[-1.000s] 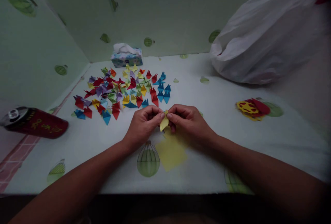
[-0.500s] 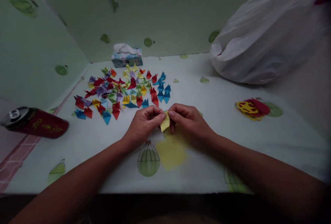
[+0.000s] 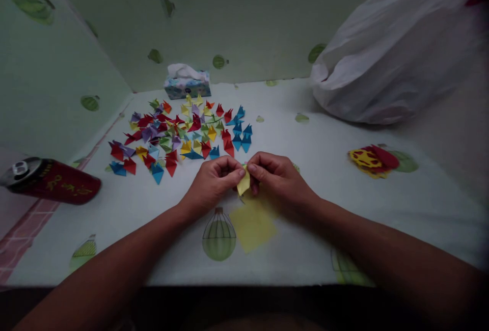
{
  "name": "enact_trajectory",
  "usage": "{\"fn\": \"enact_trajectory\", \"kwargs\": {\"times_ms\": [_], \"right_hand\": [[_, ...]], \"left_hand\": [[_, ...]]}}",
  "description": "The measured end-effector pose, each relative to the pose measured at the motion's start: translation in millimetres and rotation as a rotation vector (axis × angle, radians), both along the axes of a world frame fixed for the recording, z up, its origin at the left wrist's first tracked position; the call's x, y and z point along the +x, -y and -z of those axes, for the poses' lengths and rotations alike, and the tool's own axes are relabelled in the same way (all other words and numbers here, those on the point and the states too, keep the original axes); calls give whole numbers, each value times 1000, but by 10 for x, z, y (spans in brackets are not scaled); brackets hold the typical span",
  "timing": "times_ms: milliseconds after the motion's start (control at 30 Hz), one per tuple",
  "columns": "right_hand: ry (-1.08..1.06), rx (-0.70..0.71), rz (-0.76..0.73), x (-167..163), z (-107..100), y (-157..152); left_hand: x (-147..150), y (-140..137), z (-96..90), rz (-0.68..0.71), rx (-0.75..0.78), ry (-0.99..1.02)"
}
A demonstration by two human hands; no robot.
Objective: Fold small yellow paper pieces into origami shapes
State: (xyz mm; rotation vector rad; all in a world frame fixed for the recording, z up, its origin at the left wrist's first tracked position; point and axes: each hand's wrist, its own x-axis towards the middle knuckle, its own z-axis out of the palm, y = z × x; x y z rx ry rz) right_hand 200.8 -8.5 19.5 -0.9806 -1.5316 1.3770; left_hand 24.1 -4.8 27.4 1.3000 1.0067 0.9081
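Observation:
A small folded piece of yellow paper (image 3: 243, 184) is pinched between my two hands above the table. My left hand (image 3: 214, 181) grips its left side with thumb and fingers, and my right hand (image 3: 280, 175) holds the upper right side the same way. The fingertips of both hands nearly meet, hiding the top of the fold. Beneath them a flat sheet of yellow paper (image 3: 254, 226) lies on the tablecloth. Just beyond my hands spread many small folded paper cranes (image 3: 175, 132) in red, blue, yellow, green, purple and orange.
To the left a red drink can (image 3: 57, 181) stands near the pink-edged wall side. A tissue box (image 3: 187, 84) sits at the back by the wall. On the right are a bulging white plastic bag (image 3: 382, 66) and red and yellow cut-out pieces (image 3: 370, 160).

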Motion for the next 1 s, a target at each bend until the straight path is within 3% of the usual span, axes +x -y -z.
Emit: {"fn": "enact_trajectory", "kwargs": {"times_ms": [167, 467, 700, 900, 1000], "right_hand": [[97, 20, -7, 7, -3, -4], [347, 327, 97, 29, -57, 4], [151, 71, -3, 14, -7, -13], [245, 160, 63, 13, 0, -15], [210, 100, 75, 18, -5, -23]], "left_hand": [[3, 2, 31, 16, 72, -130], [-22, -3, 11, 150, -46, -79], [-25, -16, 39, 131, -54, -111], [-20, -27, 60, 161, -139, -70], [-21, -33, 85, 174, -134, -4]]}}
